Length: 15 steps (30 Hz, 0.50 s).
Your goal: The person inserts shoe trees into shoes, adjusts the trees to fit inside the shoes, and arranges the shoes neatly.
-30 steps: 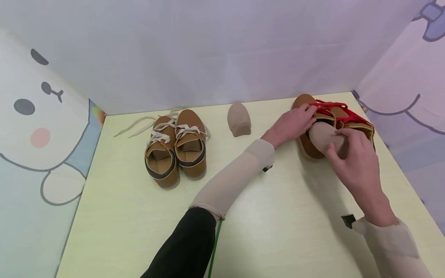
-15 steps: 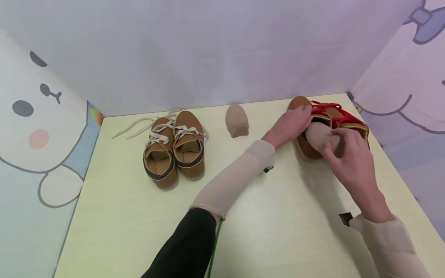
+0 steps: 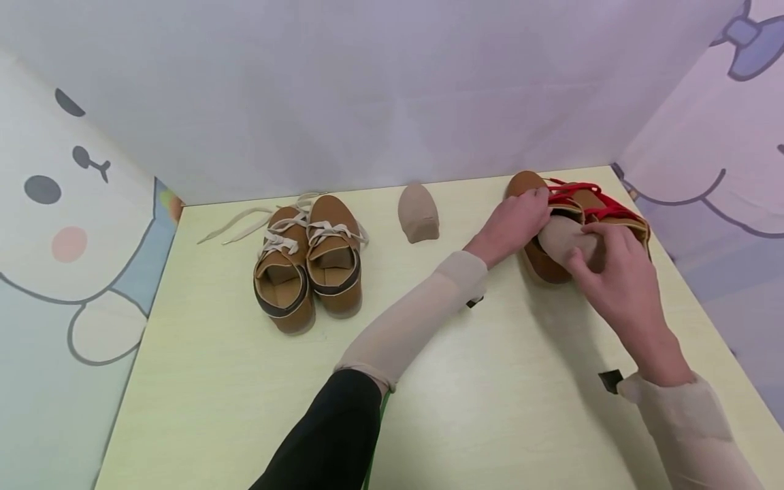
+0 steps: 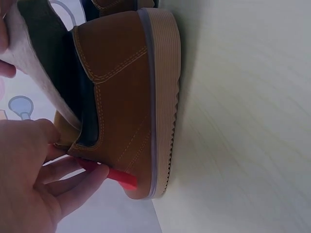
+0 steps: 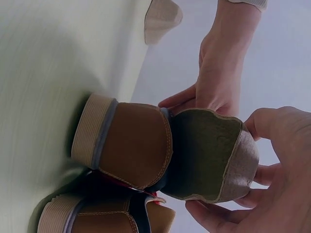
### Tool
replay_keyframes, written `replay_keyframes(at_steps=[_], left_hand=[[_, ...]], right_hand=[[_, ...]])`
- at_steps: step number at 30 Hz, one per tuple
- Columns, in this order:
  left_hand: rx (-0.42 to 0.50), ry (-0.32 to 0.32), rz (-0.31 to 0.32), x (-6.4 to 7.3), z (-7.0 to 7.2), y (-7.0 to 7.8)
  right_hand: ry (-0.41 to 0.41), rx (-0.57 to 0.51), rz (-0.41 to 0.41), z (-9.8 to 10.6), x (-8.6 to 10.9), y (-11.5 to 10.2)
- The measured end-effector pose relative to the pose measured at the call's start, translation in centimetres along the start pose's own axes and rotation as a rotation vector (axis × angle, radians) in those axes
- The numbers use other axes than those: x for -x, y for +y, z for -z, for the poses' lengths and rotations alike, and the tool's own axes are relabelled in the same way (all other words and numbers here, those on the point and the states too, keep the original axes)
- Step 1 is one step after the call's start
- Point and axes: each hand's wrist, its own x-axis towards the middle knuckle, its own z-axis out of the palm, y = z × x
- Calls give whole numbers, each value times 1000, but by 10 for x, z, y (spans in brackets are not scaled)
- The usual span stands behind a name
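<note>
At the table's right rear stands a brown shoe [image 3: 544, 267] with red laces [image 3: 597, 187]. A beige molded shoe insert [image 3: 559, 238] sticks out of its opening, toe end tucked inside. My right hand [image 3: 625, 289] holds the insert's outer end between thumb and fingers; in the right wrist view its hollow grey-green inside [image 5: 206, 150] faces the camera. My left hand [image 3: 516, 223] grips the front of the opening, pinching the tongue [image 4: 67, 128], with fingertips against the red lace [image 4: 121, 178]. The mate shoe [image 5: 104, 214] stands close alongside, partly hidden by my right hand.
Another pair of brown shoes with cream laces [image 3: 306, 265] stands on the table's left. A second beige insert [image 3: 419, 212] lies near the back edge, between the pairs. Fabric walls [image 3: 392, 95] rise behind and at both sides of the pale table [image 3: 233, 395].
</note>
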Motion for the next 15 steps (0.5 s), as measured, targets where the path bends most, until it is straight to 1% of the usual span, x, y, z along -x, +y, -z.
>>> replay_keyframes(at_steps=[3, 9, 15], left_hand=[[-2, -1, 0, 0, 0, 0], [31, -20, 19, -2, 0, 0], [28, -16, 6, -2, -1, 0]], right_hand=[[-17, 7, -1, 2, -3, -2], [-44, 21, 5, 3, -8, -3], [-71, 35, -8, 3, -12, -3]])
